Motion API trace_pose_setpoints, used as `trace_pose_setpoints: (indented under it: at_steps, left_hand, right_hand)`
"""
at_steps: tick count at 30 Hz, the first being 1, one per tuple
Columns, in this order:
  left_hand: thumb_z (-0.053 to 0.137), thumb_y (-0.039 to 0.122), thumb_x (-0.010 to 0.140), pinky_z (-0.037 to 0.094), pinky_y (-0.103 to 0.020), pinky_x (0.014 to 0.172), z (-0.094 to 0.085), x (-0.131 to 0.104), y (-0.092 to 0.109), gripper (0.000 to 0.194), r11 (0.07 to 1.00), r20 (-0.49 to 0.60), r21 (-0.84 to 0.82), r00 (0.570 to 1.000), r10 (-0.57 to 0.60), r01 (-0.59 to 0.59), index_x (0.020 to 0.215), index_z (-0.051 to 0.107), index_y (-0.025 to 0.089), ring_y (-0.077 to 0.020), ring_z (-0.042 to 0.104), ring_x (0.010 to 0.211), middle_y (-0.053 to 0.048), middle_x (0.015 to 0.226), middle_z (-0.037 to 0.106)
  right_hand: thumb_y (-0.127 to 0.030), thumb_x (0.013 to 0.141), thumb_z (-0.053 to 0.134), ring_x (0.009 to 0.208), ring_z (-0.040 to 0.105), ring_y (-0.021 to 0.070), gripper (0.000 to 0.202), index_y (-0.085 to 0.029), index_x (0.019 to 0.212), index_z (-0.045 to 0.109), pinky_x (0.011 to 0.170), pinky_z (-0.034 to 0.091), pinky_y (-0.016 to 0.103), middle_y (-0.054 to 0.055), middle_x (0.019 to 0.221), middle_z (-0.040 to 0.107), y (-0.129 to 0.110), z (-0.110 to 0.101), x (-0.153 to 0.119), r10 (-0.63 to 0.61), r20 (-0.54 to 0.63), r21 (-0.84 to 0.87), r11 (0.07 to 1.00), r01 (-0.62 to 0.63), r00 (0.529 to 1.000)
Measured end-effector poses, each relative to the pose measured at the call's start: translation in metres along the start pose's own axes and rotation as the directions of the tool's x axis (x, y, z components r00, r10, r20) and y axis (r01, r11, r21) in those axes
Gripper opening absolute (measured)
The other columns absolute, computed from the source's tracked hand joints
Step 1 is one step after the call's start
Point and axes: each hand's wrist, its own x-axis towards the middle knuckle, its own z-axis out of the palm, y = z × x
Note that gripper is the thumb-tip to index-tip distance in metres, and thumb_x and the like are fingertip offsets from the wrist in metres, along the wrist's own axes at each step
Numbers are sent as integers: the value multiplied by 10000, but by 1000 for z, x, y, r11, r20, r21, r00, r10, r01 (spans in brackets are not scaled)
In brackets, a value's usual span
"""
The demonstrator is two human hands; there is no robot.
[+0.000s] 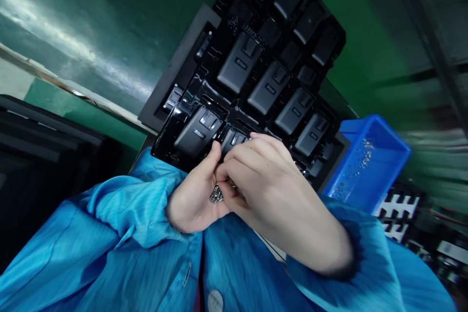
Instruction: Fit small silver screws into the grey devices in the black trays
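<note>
My left hand is cupped palm-up in front of my body, with its thumb raised. A small heap of shiny metal pieces, too small to name for certain, lies in its palm. My right hand reaches over from the right, its fingers curled and pressed together at the heap. Whatever those fingertips pinch is hidden. Just beyond both hands lies a black moulded tray holding several black rectangular housings marked "Riton", such as the near-left housing. Another housing is partly covered by my hands.
More dark housings fill the tray's far part. Small loose bits lie on the tray. A blue bin with small metal pieces stands at right. White-and-black parts sit below it. Dark stacked trays are at left.
</note>
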Motion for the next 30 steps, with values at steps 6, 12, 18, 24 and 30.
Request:
trace_pose_setpoints:
  at_steps: [6,12,18,24,30]
  left_hand:
    - [218,525,1032,497,-210,739,-9,-1,1,651,994,52,107,999,9,-14,797,709,167,-92,649,667,-14,660,674]
    - [300,524,1017,330,-391,1150,-15,-13,10,614,963,92,270,996,-21,-5,1298,615,78,-231,584,1273,-173,1319,648]
    - [456,325,991,280,-438,1189,-22,-24,15,451,959,80,268,994,68,-88,1344,576,72,-267,540,1329,-194,1390,584]
    - [517,197,936,277,-468,1192,-24,-23,14,371,958,40,253,991,126,-132,1273,631,90,-284,566,1300,-200,1338,622]
    - [515,178,932,323,-449,1174,-23,-23,14,415,967,18,217,991,133,-134,1322,574,52,-269,595,1266,-218,1327,619]
  right_hand:
    - [-167,925,526,767,533,169,201,-198,731,572,1022,444,429,15,758,581,3,-9,-1,-3,-45,81,997,7,999]
    - [-125,858,637,850,573,190,105,-208,830,580,889,491,410,25,814,633,48,-12,-1,25,-330,-52,998,-44,944]
    - [-135,895,562,838,564,208,107,-201,824,609,799,493,404,43,832,655,75,24,19,-53,-268,-180,984,4,962]
    - [-147,930,518,906,518,225,154,-197,834,627,870,483,405,60,860,648,73,25,26,-127,-142,-294,952,81,982]
    - [-139,929,539,936,502,234,125,-178,877,645,926,474,398,64,851,636,73,23,22,-213,-89,-380,910,164,973]
